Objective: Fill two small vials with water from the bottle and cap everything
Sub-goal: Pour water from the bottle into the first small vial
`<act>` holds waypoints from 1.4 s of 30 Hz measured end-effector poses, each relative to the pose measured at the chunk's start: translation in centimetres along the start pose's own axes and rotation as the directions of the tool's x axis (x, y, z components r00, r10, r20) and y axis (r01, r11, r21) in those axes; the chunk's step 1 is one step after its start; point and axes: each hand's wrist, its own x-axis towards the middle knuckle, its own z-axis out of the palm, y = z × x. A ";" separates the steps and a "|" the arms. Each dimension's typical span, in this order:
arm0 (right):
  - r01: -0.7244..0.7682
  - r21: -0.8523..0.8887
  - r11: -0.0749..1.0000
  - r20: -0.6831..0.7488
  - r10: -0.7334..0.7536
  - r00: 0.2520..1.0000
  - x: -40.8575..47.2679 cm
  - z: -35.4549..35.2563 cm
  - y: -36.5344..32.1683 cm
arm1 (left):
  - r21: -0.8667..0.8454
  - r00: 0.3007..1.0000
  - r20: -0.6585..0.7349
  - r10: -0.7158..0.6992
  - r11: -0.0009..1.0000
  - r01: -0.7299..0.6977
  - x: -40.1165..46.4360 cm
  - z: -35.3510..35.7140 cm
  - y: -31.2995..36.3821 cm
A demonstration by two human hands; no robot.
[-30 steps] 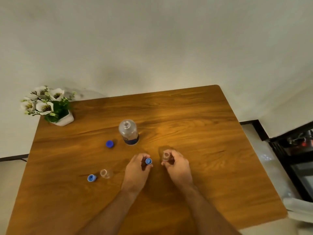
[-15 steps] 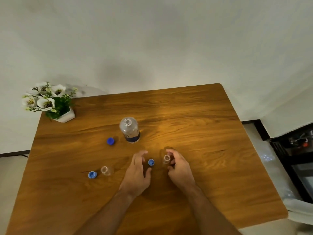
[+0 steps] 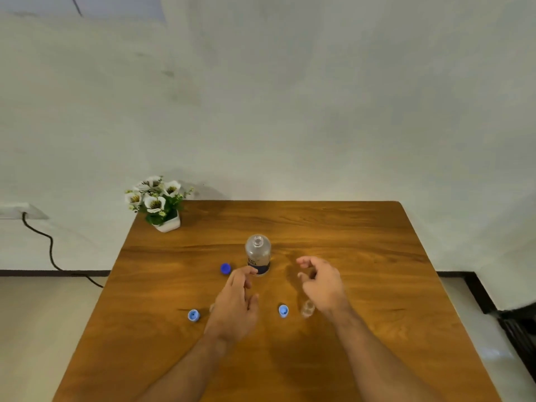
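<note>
We see the bottle (image 3: 257, 254) upright and uncapped near the middle of the table (image 3: 362, 236), its dark label facing us. Its dark blue cap (image 3: 225, 268) lies on the wood just left of it.

Our left hand (image 3: 235, 307) reaches forward over the table with fingers loosely extended, holding nothing; the fingertips (image 3: 249, 271) come right up to the base of the bottle, though we cannot tell whether they touch it. Our right hand (image 3: 320, 282) hovers to the right of the bottle, fingers loosely curled and spread, also holding nothing.

One vial (image 3: 307, 309) stands open just beside the right wrist, near the table's front half. Its light blue cap (image 3: 283, 311) sits just left of it, between the two arms. The second light blue cap (image 3: 193, 315) lies further left, beyond the left hand. The second vial (image 3: 212, 307) is mostly hidden behind the left hand; only a faint clear edge shows beside that cap. Whether either vial has water in it is too small to tell.

A white pot of flowers (image 3: 158, 203) stands on the far left corner of the table. A black cord (image 3: 51, 250) runs down the wall to the left.
</note>
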 end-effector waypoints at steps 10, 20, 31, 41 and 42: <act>0.001 0.081 0.997 0.054 -0.005 0.999 2.4 6.0 -5.2 | 0.118 0.990 -0.053 -0.132 0.983 0.138 -1.3 -4.2 -4.2; -0.053 0.194 0.980 0.022 0.050 0.999 4.6 9.9 -5.2 | 0.189 0.959 0.028 -0.283 0.943 0.273 -0.9 -4.0 -8.2; 0.068 0.183 0.981 0.030 -0.075 0.997 3.6 8.4 -5.4 | -0.201 0.966 -0.083 -0.245 0.953 0.225 1.1 -5.0 -5.7; 0.333 0.072 0.940 0.055 -0.337 0.940 0.9 1.1 -10.3 | -0.470 0.992 -0.121 0.028 0.879 -0.082 3.6 -9.8 1.2; 0.357 0.071 0.932 0.043 -0.360 0.932 0.6 0.3 -10.8 | -0.476 0.990 -0.135 0.046 0.873 -0.105 3.7 -10.1 1.8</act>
